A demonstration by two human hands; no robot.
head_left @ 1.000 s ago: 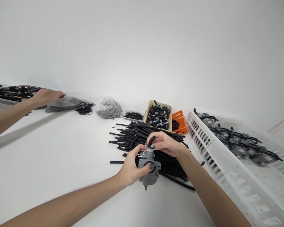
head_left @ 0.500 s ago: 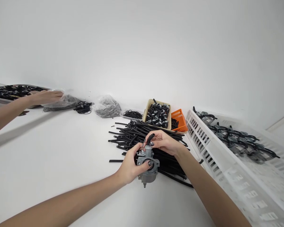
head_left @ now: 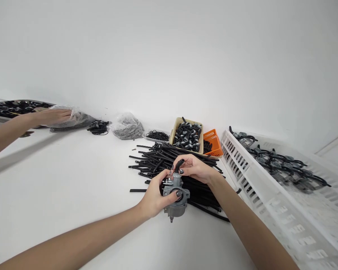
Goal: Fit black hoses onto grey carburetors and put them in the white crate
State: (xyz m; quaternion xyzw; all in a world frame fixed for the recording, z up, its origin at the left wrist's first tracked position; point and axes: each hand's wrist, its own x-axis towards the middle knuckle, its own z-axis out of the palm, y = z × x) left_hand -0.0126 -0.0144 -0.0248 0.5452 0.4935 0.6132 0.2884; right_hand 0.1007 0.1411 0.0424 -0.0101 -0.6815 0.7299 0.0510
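A grey metal carburetor (head_left: 177, 208) is held upright above the white table, its nozzle pointing down. My left hand (head_left: 157, 197) is closed around its left side, with the thumb over the round bore. A short bent black rubber piece (head_left: 179, 165), cap-like, sits on top of the carburetor. My right hand (head_left: 193, 169) pinches this rubber piece between thumb and fingers; part of the grip is hidden. Behind and below both hands lies a pile of black rubber hoses (head_left: 157, 159).
A beige basket (head_left: 171, 139) of black parts with metal rings stands beside an orange basket (head_left: 218, 146). At right, a white crate (head_left: 270, 204) holds several carburetors. Plastic bags of small parts (head_left: 128, 126) line the wall. At left, another person's hand (head_left: 55, 115) reaches to a bag.
My hands keep nearly the same hold on the carburetor and the rubber piece. The other person's hand has shifted slightly left at the plastic bag.
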